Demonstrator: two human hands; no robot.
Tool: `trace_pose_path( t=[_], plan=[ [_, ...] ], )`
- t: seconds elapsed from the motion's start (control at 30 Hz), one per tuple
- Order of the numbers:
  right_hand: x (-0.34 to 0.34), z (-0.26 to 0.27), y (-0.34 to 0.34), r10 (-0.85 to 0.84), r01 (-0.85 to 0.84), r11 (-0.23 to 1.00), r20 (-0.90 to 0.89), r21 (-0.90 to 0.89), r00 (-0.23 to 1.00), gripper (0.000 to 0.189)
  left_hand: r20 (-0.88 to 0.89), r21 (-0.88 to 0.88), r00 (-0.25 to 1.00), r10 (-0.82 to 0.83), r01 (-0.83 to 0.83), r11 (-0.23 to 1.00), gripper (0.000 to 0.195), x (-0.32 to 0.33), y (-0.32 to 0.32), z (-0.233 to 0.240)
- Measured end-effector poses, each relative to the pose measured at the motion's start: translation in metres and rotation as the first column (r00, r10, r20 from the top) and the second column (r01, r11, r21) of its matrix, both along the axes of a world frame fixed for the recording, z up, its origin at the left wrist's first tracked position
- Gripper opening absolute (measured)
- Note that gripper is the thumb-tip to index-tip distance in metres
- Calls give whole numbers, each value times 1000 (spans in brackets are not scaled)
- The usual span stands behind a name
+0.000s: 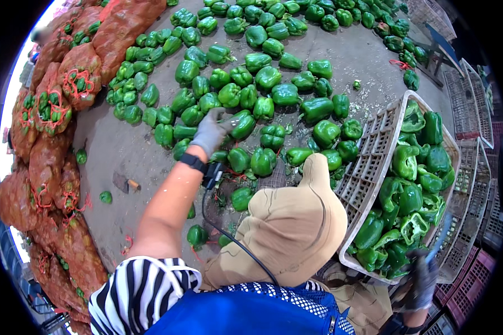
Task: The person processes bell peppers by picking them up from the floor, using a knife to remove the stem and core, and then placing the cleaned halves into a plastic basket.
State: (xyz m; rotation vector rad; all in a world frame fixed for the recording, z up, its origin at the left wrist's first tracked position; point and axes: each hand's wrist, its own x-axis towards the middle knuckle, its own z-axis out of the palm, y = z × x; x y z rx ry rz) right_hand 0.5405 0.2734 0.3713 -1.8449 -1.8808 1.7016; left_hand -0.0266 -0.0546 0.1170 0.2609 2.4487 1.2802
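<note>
My left hand [211, 130], in a grey glove, reaches over the peppers on the floor. Its fingers are spread at the near side of a green bell pepper [244, 125], and one fingertip appears to touch it. At the lower right, my right hand [421, 278], in a dark grey glove, is closed around a thin, blurred blue knife-like tool [441, 238]. This hand is beside the near corner of a white plastic crate [371, 155]. Whole and cut green bell peppers [410, 197] fill the crate, some showing pale insides.
Loose green peppers [268, 77] are spread across the concrete floor [117, 159]. Red mesh sacks [67, 188] of peppers line the left. A wide-bladed tool with a wooden handle [125, 183] lies there. More crates [463, 180] stand right. A cable [234, 240] runs from my left wrist.
</note>
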Motion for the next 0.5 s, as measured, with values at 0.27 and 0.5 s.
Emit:
trace_pose_path(
  t=[0.27, 0.5],
  plan=[
    [-18, 14, -41, -131, 126, 967, -11, -221, 991, 59, -155, -117, 912, -380, 365, 923, 84, -25, 188, -53],
    [-27, 24, -75, -269, 269, 925, 38, -266, 962, 54, -36, -617, 876, -481, 358, 700, 96, 29, 280, -97]
  ],
)
